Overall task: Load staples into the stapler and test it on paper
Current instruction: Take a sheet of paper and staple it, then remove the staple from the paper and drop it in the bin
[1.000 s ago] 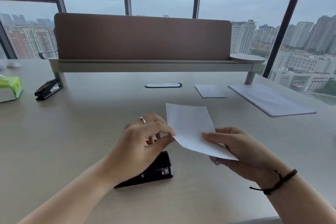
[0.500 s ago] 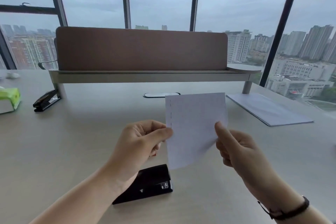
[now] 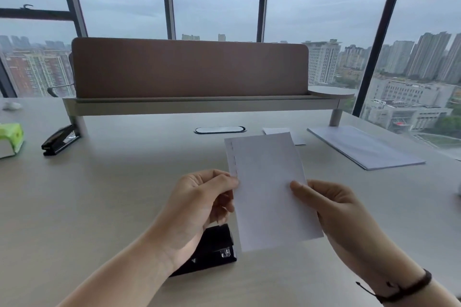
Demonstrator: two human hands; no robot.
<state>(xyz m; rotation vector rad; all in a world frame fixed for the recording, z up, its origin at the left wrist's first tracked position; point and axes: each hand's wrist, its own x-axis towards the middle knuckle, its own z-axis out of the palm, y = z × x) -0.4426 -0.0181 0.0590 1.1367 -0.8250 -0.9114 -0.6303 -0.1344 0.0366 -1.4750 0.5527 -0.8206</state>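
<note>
The desk (image 3: 104,197) fills the view, with a brown screen (image 3: 189,68) standing along its far edge at 12 o'clock. A paper stack (image 3: 364,147) lies at 2 o'clock, well apart from the hands. Near the middle, a folded sheet (image 3: 269,192) is held upright above the desk, a row of staples running down its left edge. The left hand (image 3: 199,207) pinches that left edge between thumb and fingers; the right hand (image 3: 336,209) is clamped on the right edge, thumb on the front. The stapler (image 3: 212,249) lies closed on the desk at 6 o'clock, under the left hand. A second stapler (image 3: 59,139) sits at 10 o'clock, beside a green pack (image 3: 11,137).
</note>
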